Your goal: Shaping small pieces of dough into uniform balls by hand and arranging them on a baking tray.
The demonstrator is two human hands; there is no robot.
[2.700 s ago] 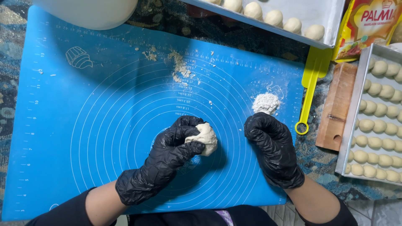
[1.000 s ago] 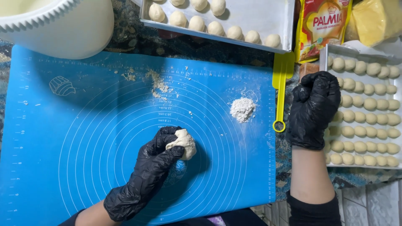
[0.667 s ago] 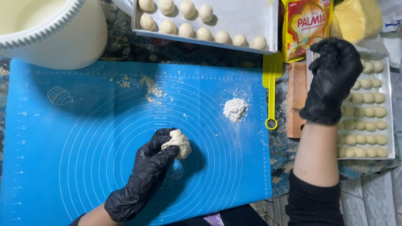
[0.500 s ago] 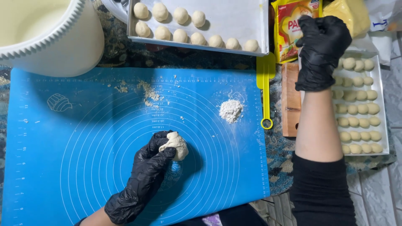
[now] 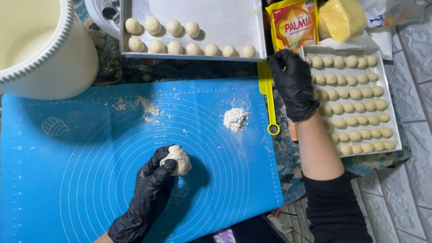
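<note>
Gloved hands are working apart: the left hand (image 5: 150,193) is gripping a dough lump (image 5: 177,159) on the blue mat (image 5: 67,180), while the right hand (image 5: 293,83), fingers curled and holding nothing visible, is hovering at the filled tray's (image 5: 390,112) near-left corner.

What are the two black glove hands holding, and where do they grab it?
The left hand grips a dough lump by its left side with the fingertips. The right hand holds nothing that shows, over the tray's edge.

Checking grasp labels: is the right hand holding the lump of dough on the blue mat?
No. The left hand holds the lump of dough; the right hand is up beside the tray of small dough balls.
</note>
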